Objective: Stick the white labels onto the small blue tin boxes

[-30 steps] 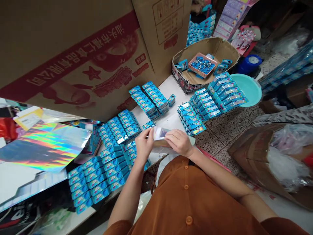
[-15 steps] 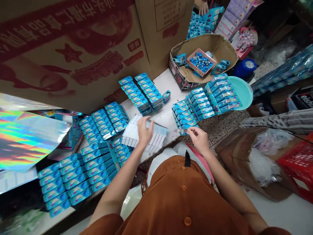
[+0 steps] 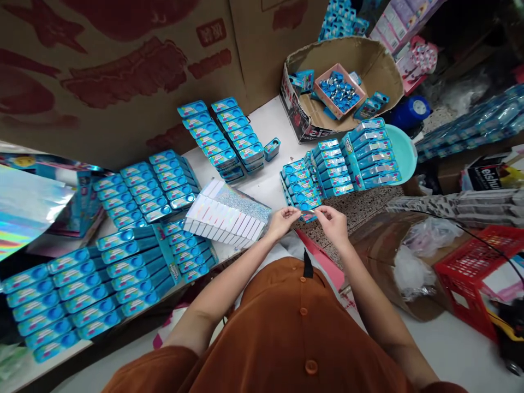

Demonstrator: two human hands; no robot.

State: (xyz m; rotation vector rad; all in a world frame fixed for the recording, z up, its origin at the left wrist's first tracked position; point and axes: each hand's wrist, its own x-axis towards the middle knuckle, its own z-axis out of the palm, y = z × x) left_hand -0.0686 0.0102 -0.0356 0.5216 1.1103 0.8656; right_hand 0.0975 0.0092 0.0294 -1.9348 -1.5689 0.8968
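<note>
Above the near edge of the worktop (image 3: 268,177), the person's left hand (image 3: 283,222) and right hand (image 3: 334,225), each grip pinched closed at the fingertips, hold a small pale strip (image 3: 310,211) between them, beside the right-hand blue cartons (image 3: 300,184), a glittery white-striped sheet (image 3: 241,203) lying left.

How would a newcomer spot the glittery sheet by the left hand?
Start at the big brown carton, then the white table beside it. Near the table's front edge, by the left hand, lies the glittery sheet: silvery-white, unlike the blue boxes around it.
</note>
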